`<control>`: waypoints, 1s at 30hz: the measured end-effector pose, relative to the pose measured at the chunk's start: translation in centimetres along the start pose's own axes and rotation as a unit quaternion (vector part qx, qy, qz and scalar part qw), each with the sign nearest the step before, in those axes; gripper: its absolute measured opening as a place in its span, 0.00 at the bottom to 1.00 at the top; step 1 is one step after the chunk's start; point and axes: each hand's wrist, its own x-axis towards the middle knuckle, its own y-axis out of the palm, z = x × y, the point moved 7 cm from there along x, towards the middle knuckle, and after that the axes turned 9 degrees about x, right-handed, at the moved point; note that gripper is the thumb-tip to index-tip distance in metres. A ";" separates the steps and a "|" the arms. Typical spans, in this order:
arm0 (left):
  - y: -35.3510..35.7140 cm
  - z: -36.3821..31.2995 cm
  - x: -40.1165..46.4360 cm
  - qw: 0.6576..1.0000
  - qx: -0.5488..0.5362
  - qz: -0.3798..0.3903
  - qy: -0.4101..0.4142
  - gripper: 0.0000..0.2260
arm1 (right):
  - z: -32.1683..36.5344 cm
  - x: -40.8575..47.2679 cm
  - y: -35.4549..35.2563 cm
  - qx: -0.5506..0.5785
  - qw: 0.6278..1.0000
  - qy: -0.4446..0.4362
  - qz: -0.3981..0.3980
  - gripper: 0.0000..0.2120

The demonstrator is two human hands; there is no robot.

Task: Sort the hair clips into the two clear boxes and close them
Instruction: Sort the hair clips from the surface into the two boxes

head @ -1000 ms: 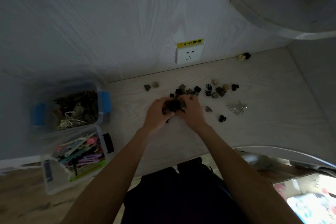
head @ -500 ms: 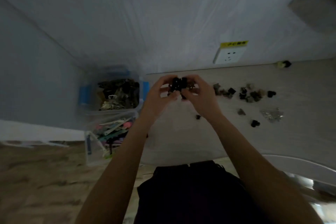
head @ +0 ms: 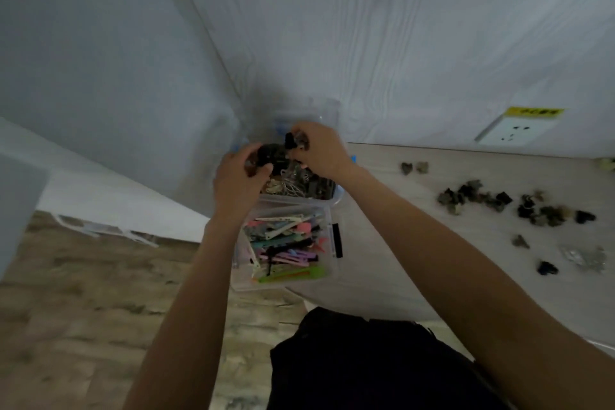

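A white wall socket [head: 515, 132] under a yellow label [head: 534, 111]; wood-patterned floor [head: 83, 326] lies lower left.

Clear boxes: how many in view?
2. Far box of dark claw clips sits by the wall under both hands; near box of pastel flat clips sits directly in front of it. Neither has a lid on.

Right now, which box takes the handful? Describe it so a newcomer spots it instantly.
Start at the corner where the wall meets the pale desk; two clear boxes sit there, one behind the other. It is the far box, under both hands, holding dark claw clips. The near box holds long pastel clips instead.
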 end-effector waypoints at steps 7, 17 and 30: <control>0.2 0.0 -1.0 0.996 0.069 -0.031 0.038 0.17 | 0.8 0.0 0.0 -0.052 0.996 -0.059 0.030 0.22; 6.2 -14.4 -8.1 0.918 -0.101 -0.011 0.384 0.10 | -10.1 -18.8 -11.1 -0.034 0.972 0.055 -0.227 0.14; 22.5 -22.0 -2.4 0.923 0.097 0.158 0.336 0.25 | -26.9 -32.9 -17.5 -0.085 0.876 0.403 -0.249 0.29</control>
